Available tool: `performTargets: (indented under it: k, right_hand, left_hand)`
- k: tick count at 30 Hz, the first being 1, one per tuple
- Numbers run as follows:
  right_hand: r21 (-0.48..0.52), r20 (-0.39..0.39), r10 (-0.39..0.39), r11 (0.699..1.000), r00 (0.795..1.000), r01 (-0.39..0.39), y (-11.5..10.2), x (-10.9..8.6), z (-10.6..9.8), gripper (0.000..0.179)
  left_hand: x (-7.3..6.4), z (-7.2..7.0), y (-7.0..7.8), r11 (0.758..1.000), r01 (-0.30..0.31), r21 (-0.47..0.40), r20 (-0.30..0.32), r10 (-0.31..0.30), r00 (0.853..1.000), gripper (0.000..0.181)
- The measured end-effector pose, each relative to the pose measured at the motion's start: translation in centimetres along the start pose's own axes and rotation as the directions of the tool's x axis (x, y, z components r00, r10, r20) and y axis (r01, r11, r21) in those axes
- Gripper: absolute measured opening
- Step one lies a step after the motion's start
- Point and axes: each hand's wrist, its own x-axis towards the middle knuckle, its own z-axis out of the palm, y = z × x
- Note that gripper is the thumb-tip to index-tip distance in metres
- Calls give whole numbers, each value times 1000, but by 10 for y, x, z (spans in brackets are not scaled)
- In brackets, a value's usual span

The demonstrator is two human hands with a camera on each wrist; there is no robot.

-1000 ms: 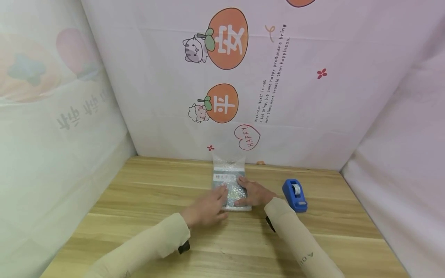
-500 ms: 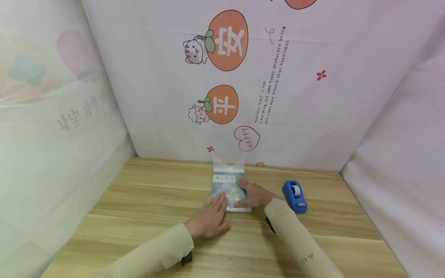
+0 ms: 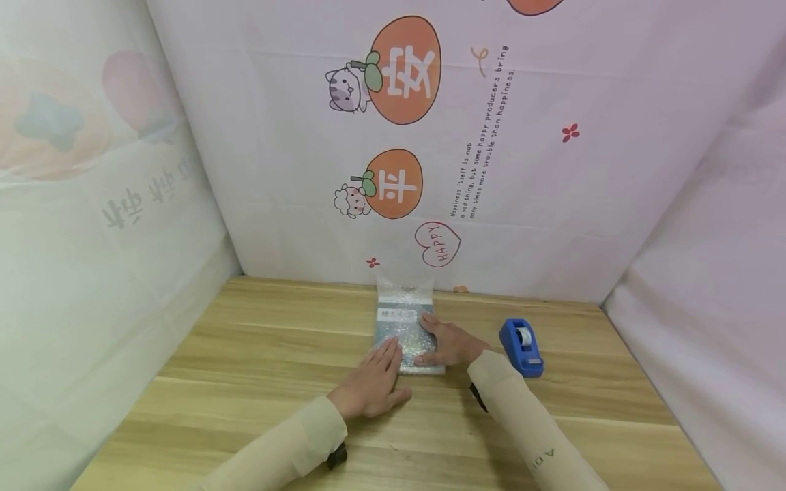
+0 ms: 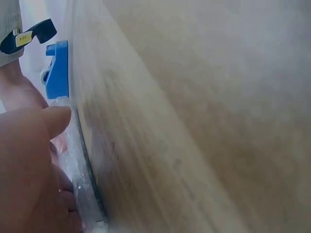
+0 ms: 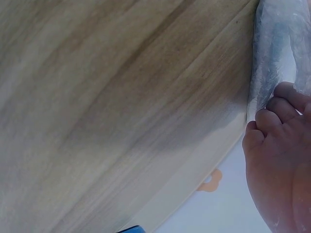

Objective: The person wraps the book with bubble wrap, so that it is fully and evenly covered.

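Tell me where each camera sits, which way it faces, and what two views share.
Head: on the person's head, facing forward and down at the table; left hand, right hand and sleeves show.
Left wrist: on that wrist, looking past the left hand along the table toward the blue tape dispenser; part of the right hand shows beyond.
Right wrist: on that wrist, looking across the table beside the bubble-wrapped packet; the right hand shows at the right edge.
Head and left wrist share the packet, both hands and the dispenser.
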Motion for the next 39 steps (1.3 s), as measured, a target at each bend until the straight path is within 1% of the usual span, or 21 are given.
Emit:
performTargets:
  k: [4,9,14,18,22,26,29,33,39]
  right_hand:
    - [-4,2,-4,1000,1000,4,1,0,1,109]
    - [-16,8,9,1000,1000,-9,2,1,0,110]
    - [-17,25,27,999,999,-27,1,0,-3,112]
    - [-12,28,16,1000,999,-16,0,-3,-4,114]
    - [-32,25,4,999,1000,-3,-2,-3,-5,112]
    - [-55,15,6,998,1000,-5,-2,-2,-8,105]
    - [-68,6,22,997,1000,-22,-3,0,-10,97]
    - [-65,-16,29,997,999,-30,-5,3,-16,86]
    - [-82,-42,-12,997,999,8,-10,5,-29,71]
  left_hand:
    - [1,2,-1,1000,9,-5,8,-9,1000,86]
    - [1,-2,2,999,26,-25,26,-25,999,87]
    - [1,-3,5,999,51,-3,36,-51,998,88]
    - [2,-1,4,998,56,2,39,-56,998,89]
    - [2,-2,4,998,57,-8,36,-57,998,90]
    - [2,-5,4,998,59,-23,36,-58,998,89]
    - [1,-7,4,998,59,-28,43,-57,997,89]
    - [0,-9,4,998,56,-31,50,-54,997,89]
    - [1,-9,3,997,49,-57,60,-45,997,89]
